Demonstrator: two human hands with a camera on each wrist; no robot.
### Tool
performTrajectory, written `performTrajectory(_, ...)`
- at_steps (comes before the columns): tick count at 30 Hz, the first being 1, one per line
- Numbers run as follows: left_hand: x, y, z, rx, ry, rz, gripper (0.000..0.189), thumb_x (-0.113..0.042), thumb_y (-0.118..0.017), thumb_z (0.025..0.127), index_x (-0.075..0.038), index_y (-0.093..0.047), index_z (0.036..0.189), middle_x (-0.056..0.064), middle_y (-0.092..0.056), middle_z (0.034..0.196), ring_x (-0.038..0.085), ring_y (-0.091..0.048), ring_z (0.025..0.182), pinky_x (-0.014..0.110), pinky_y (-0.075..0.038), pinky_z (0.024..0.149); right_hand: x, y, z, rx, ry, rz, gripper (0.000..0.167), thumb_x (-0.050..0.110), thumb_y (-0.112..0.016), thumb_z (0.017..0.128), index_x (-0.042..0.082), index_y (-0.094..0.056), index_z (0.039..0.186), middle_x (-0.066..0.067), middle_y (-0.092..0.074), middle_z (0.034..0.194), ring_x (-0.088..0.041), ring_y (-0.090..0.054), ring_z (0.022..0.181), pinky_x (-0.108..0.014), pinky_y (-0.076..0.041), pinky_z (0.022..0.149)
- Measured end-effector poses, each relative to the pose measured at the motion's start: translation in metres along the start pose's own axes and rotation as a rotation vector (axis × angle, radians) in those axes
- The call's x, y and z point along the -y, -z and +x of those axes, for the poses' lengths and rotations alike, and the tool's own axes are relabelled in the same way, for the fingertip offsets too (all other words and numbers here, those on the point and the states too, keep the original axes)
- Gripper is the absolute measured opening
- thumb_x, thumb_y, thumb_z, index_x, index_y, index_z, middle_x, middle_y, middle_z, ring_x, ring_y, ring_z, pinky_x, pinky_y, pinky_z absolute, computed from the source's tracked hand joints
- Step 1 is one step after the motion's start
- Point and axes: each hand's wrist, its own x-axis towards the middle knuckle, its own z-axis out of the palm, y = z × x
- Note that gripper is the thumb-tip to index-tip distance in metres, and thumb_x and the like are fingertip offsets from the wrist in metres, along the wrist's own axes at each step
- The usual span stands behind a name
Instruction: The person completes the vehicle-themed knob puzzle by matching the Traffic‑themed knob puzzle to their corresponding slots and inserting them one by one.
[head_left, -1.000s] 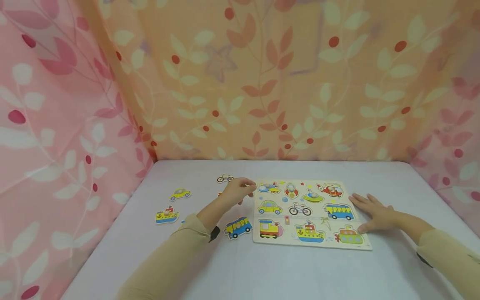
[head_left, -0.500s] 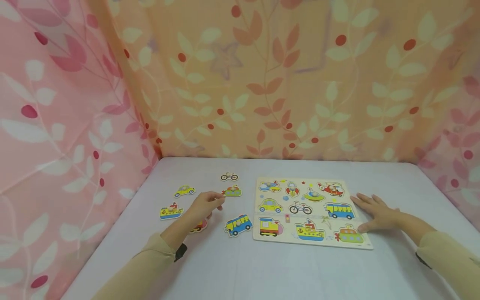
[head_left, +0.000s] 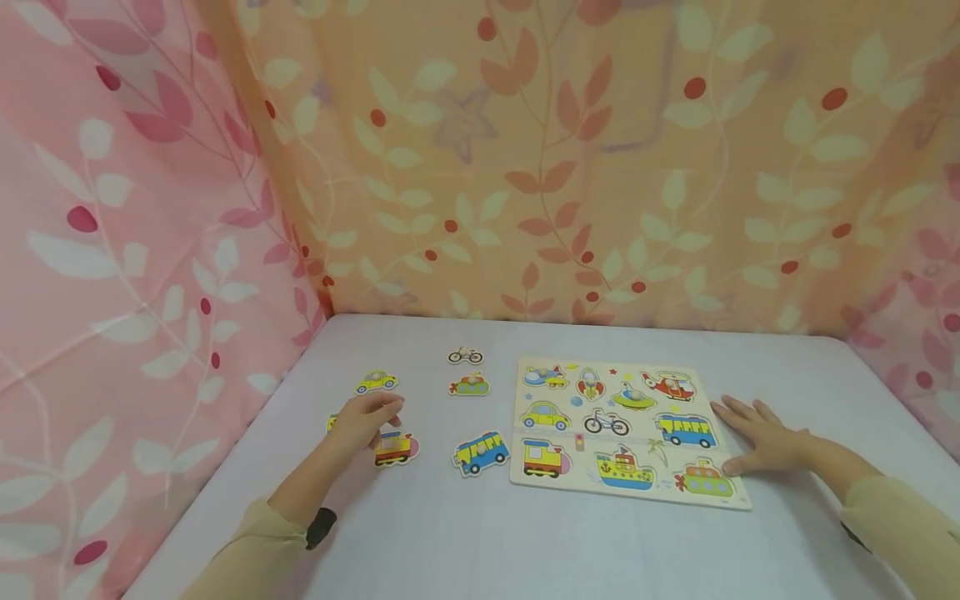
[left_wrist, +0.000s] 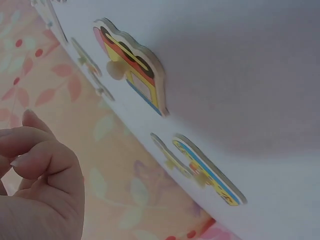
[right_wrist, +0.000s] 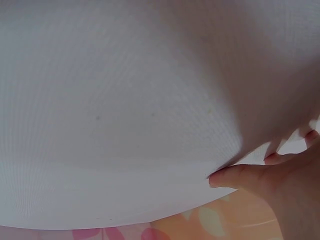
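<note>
Left hand [head_left: 362, 425]: hovering released, lower left, near train piece [head_left: 397, 449] | Right hand [head_left: 768, 439]: resting released, lower right, touching board [head_left: 582, 472]

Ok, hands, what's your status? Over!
Left hand empty. Right hand at edge of puzzle board. Train piece loose. Left hand partly hides boat piece from head view.

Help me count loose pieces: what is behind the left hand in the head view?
One loose piece, showing only a yellow sliver beside the left hand. The hand covers the rest, so its outline cannot be seen there, nor whether anything else is hidden.
</note>
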Motion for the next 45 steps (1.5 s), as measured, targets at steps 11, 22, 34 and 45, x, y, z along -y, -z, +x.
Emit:
performTrajectory(11, 0.004, 0.012, -0.003, -0.028, 0.019, -0.016, 0.038, -0.023, -0.055, 0.100, 0.005, -0.057, 0.126, 0.005, -0.062, 0.085, 0.011, -0.038, 0.049, 0.021, -0.034, 0.047, -0.008, -0.009, -0.007, -0.027, -0.004, 0.015, 0.103, 0.049, -0.073, 0.079, 0.001, -0.017, 0.150, -0.031, -0.010, 0.151, -0.068, -0.001, 0.128, -0.089, -0.003, 0.074)
performTrajectory(22, 0.027, 0.038, 0.020, -0.117, 0.039, 0.094, 0.035, -0.019, -0.057, 0.098, 0.006, -0.058, 0.123, 0.012, -0.067, 0.090, 0.011, -0.042, 0.048, 0.024, -0.036, 0.048, -0.006, -0.009, -0.011, -0.041, 0.014, 0.019, 0.103, 0.047, -0.073, 0.081, 0.004, -0.012, 0.152, -0.031, -0.008, 0.151, -0.069, -0.001, 0.128, -0.089, -0.003, 0.074)
performTrajectory(34, 0.031, 0.046, 0.069, -0.082, 0.127, 0.046, 0.041, -0.016, -0.061, 0.096, 0.002, -0.054, 0.133, 0.012, -0.061, 0.096, 0.011, -0.044, 0.053, 0.021, -0.039, 0.051, -0.003, -0.002, -0.008, -0.033, 0.009, 0.005, 0.101, 0.046, -0.073, 0.080, 0.002, -0.015, 0.150, -0.031, -0.008, 0.151, -0.068, -0.001, 0.128, -0.089, -0.003, 0.074)
performTrajectory(45, 0.053, 0.050, 0.110, -0.120, 0.295, 0.008, 0.049, -0.020, -0.064, 0.095, -0.005, -0.048, 0.139, 0.013, -0.055, 0.107, 0.011, -0.037, 0.049, 0.025, -0.037, 0.048, -0.002, -0.003, -0.002, -0.014, 0.023, 0.021, 0.102, 0.047, -0.074, 0.080, 0.004, -0.014, 0.152, -0.029, -0.008, 0.152, -0.067, 0.001, 0.129, -0.089, -0.001, 0.074)
